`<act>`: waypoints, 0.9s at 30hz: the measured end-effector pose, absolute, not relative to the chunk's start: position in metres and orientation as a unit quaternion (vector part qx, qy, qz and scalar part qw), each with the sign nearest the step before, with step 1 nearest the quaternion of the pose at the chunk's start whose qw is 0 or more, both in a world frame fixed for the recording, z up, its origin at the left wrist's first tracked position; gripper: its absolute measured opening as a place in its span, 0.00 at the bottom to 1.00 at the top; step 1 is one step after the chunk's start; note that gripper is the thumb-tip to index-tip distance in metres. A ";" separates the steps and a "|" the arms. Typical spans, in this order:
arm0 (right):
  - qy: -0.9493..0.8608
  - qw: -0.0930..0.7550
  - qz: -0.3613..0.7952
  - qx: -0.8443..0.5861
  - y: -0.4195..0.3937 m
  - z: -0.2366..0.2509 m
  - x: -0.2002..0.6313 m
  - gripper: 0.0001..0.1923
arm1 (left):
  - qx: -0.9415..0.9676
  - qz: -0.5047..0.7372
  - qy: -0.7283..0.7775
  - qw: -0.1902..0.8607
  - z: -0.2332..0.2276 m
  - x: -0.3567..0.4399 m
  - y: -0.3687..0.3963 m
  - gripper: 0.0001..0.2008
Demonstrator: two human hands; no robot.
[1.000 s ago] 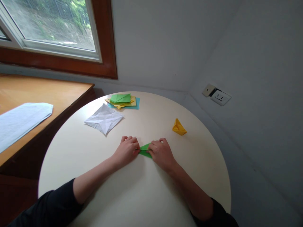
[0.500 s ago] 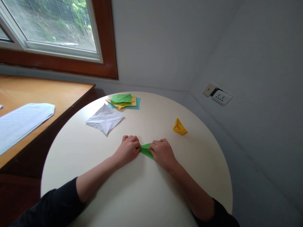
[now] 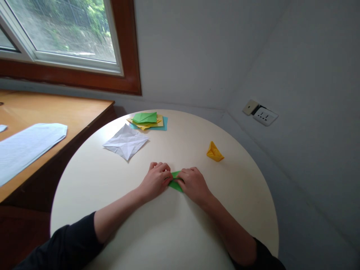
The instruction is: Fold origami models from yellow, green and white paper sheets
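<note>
Both hands are pressing down with curled fingers on a small folded green paper [image 3: 176,183] lying on the round white table [image 3: 174,232], the left hand [image 3: 156,179] pinching its left end and the right hand [image 3: 193,183] pinching its right end

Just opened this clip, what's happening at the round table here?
A person sits at a round cream table and presses a small folded green paper flat between both hands. The left hand and right hand each pinch one end of it against the tabletop. Farther off lie a creased white paper square, a stack of green, yellow and blue papers, and a small folded yellow paper shape to the right.
</note>
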State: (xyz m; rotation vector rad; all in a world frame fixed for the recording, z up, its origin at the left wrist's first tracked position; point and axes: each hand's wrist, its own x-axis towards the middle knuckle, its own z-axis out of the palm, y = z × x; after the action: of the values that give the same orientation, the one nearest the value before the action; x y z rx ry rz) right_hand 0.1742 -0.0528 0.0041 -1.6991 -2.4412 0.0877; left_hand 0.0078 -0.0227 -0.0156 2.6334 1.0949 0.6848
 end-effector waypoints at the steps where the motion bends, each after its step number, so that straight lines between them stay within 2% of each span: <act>1: -0.810 0.087 0.042 -0.578 -0.052 0.005 0.177 0.06 | 0.891 0.231 0.376 0.105 -0.015 0.006 -0.022 0.10; 11: -0.737 0.193 0.148 -0.631 -0.037 -0.003 0.205 0.06 | 0.873 0.230 0.412 0.125 -0.011 -0.006 -0.013 0.08; 21: -0.718 0.309 0.255 -0.570 -0.030 -0.013 0.223 0.06 | 0.855 0.253 0.428 0.149 -0.014 -0.007 -0.009 0.07; 27: -0.697 0.396 0.189 -0.567 -0.027 -0.013 0.225 0.11 | 0.840 0.272 0.439 0.166 -0.022 -0.009 -0.006 0.07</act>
State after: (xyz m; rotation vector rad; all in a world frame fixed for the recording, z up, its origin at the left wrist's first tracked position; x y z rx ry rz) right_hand 0.2250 -0.0273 -0.0133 -1.4379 -1.7665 0.4789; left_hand -0.0085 -0.0057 -0.0221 2.3912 1.2506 0.7755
